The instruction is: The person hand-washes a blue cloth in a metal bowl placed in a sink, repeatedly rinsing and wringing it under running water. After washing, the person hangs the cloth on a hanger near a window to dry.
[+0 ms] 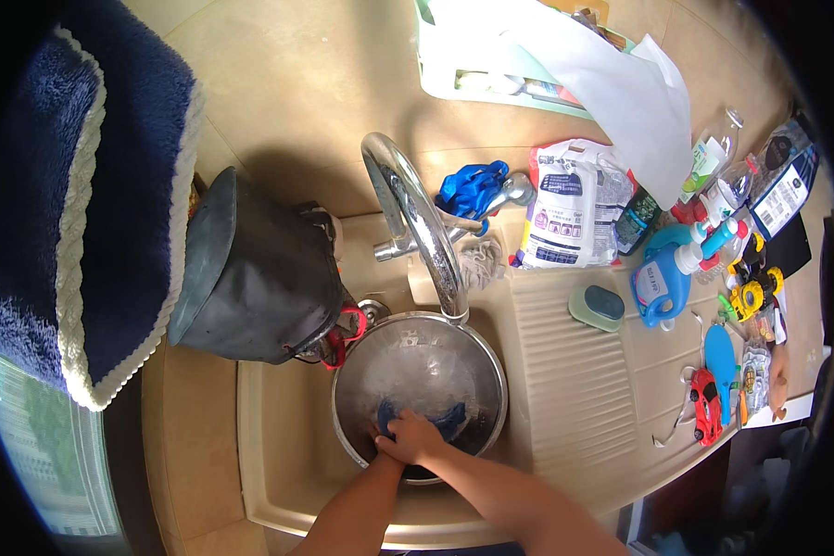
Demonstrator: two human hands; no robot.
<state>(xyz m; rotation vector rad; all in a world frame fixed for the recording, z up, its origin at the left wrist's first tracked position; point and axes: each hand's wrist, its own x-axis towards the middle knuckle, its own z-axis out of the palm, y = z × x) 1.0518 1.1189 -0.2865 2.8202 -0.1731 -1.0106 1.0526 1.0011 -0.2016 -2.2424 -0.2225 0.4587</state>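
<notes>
A round stainless steel basin [417, 321] sits in a beige sink [271, 417], under the end of a tall chrome faucet [417, 208]. Both my hands are inside the basin, crossed close together near its front left part. Dark blue cloth [448, 420] lies in the basin and bunches against the fingers of my right hand [411, 436]. My left hand [383, 445] is mostly covered by the right one, so its fingers and what they touch are hard to see. Whether either hand grips the cloth cannot be told.
A dark grey bag [264, 271] stands left of the faucet, below a hanging navy towel [139, 174]. Right of the sink are a soap box [596, 308], a blue detergent bottle [660, 288], a white package [573, 208] and a red toy car [707, 406]. Blue cloth [472, 187] lies behind the faucet.
</notes>
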